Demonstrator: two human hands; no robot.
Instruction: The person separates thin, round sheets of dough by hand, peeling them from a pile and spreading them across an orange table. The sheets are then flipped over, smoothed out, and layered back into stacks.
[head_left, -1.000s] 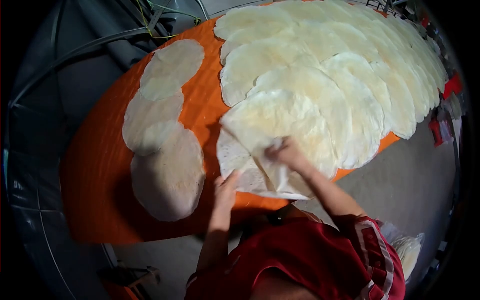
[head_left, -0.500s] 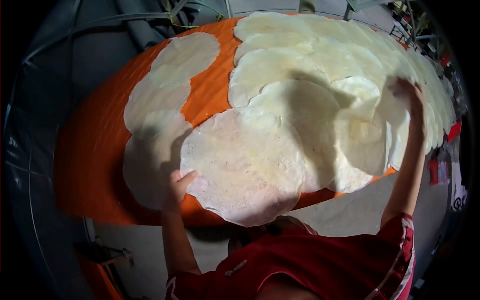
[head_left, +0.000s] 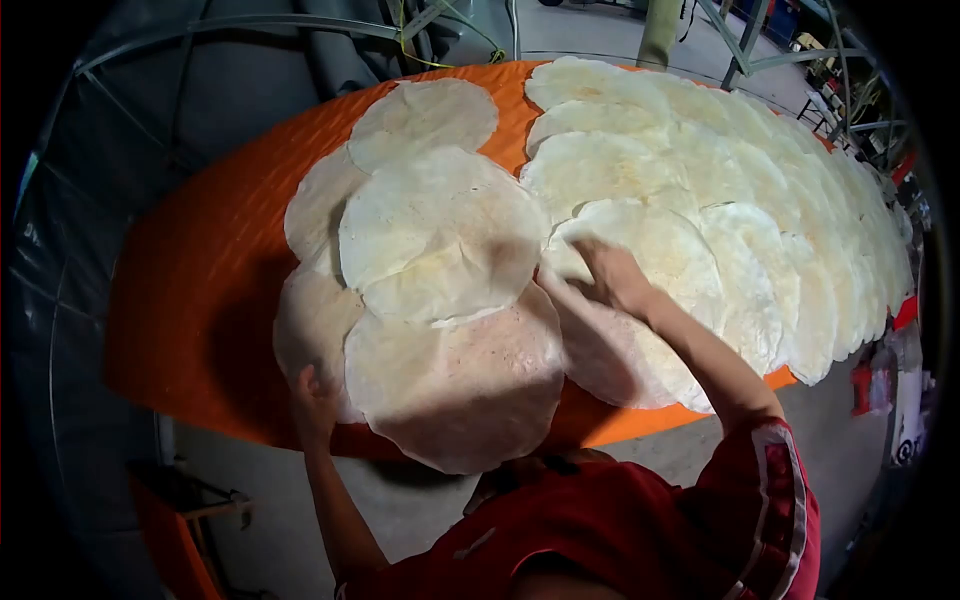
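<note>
Both hands [head_left: 312, 395] [head_left: 612, 278] lie open, seemingly flat, on flatbreads [head_left: 455, 385].

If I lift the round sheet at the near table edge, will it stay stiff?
Probably not: the round sheet looks very thin, and its rim overhangs the orange table, so it would likely droop. It seems light and could tear easily.

Left hand [head_left: 312, 398] partly hidden under the edge of the near flat round [head_left: 455, 385]; fingers not to be seen, so grip impossible to tell. Right hand [head_left: 612, 280] seen from the back only, fingertips lost against the pale sheets [head_left: 650, 250]. Orange surface [head_left: 200, 280] mostly covered. Far right objects [head_left: 870, 385] blurred, too small to name. Red shirt [head_left: 620, 530] cut off by the bottom edge.
</note>
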